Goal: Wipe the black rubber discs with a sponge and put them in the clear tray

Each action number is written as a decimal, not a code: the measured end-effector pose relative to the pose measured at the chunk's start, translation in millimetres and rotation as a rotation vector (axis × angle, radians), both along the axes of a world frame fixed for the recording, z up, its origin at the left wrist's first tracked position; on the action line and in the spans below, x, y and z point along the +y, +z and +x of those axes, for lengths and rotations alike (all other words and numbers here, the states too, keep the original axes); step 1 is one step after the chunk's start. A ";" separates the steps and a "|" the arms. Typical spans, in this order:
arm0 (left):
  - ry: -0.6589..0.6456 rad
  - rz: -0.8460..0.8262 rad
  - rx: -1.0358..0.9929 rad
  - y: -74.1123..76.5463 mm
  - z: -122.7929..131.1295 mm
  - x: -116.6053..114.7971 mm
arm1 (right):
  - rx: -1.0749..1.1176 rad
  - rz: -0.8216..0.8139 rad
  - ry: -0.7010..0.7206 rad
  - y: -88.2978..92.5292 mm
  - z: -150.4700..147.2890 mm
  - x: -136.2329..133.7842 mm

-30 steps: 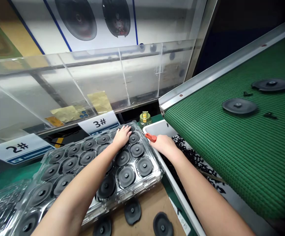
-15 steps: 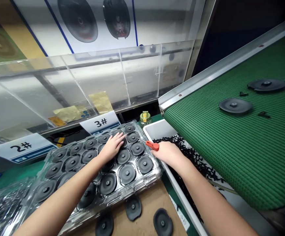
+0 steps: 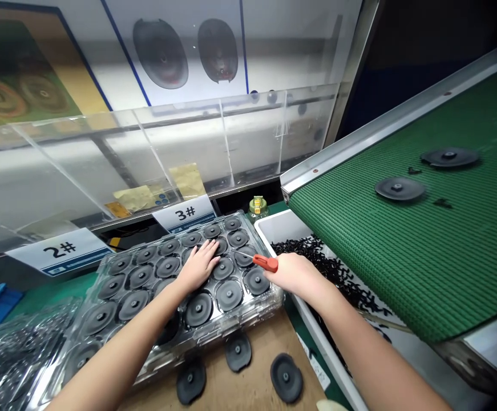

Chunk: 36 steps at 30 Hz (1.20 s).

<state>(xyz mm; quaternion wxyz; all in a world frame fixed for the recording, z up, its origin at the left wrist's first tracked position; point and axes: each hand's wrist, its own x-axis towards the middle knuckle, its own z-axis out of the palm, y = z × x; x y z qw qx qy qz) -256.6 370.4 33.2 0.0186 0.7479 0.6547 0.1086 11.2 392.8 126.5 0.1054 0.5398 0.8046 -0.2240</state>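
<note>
left hand [image 3: 199, 265] lying flat, fingers spread, on black discs in clear tray [image 3: 115, 260] | right hand [image 3: 293, 274] at its 3 o'clock, fingers curling around red-handled tool [image 3: 265, 262], tip pointing toward 10 o'clock over tray

My left hand [image 3: 199, 265] covers some discs in the tray [image 3: 269, 299] — my right hand [image 3: 297, 275] hides the red-handled tool [image 3: 265, 262]'s grip; its tip at nine o'clock blurs.
</note>
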 end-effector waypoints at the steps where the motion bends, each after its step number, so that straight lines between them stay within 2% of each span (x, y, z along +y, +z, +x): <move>1: 0.001 0.004 0.003 0.1 0.3 -0.2 | 0.001 0.004 0.003 1.3 0.4 -0.8; 13: 0.005 0.023 0.023 5.7 4.4 -6.5 | 0.070 0.074 0.035 1.8 3.5 -15.4; 22: 0.072 -0.020 0.033 8.3 -6.9 -45.4 | 0.078 0.090 0.098 4.6 2.7 -32.8; 31: 0.196 -0.055 0.049 11.4 -41.9 -84.3 | 0.121 0.081 0.193 17.6 -44.1 -56.7; 36: 0.252 -0.035 0.051 13.1 -60.7 -95.4 | 0.111 0.108 0.166 23.1 -70.0 -54.7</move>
